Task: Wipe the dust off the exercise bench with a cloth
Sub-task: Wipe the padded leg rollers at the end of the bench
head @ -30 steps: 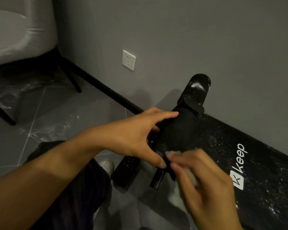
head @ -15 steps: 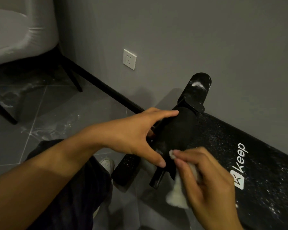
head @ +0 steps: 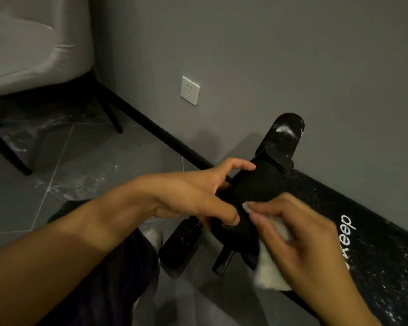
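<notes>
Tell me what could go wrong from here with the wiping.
The left hand grips the foam roller, so the patch beneath it may go unwiped. The white cloth in the right hand hangs loose and might slip from the grip. The bench pad is thickly speckled; the wrist above it could smear dust.

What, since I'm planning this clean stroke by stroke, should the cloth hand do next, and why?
Probably sweep the cloth up along the roller toward the far plate: the right hand presses the cloth on the roller's near end, the left hand grips the roller, and white dust shows on the plate and bench.
</notes>
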The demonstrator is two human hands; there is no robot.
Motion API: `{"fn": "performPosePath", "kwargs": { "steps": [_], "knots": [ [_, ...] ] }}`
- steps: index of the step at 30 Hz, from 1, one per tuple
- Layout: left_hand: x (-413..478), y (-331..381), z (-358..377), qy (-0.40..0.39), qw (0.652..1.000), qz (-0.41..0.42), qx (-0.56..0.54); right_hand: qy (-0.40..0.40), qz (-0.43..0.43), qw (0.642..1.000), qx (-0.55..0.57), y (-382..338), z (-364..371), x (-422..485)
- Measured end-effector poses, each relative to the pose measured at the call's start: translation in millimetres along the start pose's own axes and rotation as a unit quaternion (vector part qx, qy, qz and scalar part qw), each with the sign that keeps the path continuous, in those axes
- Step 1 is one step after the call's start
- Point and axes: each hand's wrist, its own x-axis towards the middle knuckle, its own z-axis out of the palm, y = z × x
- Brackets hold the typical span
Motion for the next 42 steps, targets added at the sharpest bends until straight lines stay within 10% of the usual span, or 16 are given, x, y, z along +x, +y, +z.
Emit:
{"fn": "performPosePath", "kwargs": {
  "steps": [42],
  "knots": [
    [2.3, -5.6, 2.6, 0.026, 0.991, 0.008, 0.129, 0.08, 0.058, 0.992, -0.082, 2.5, 11.7, 14.1]
  ]
}}
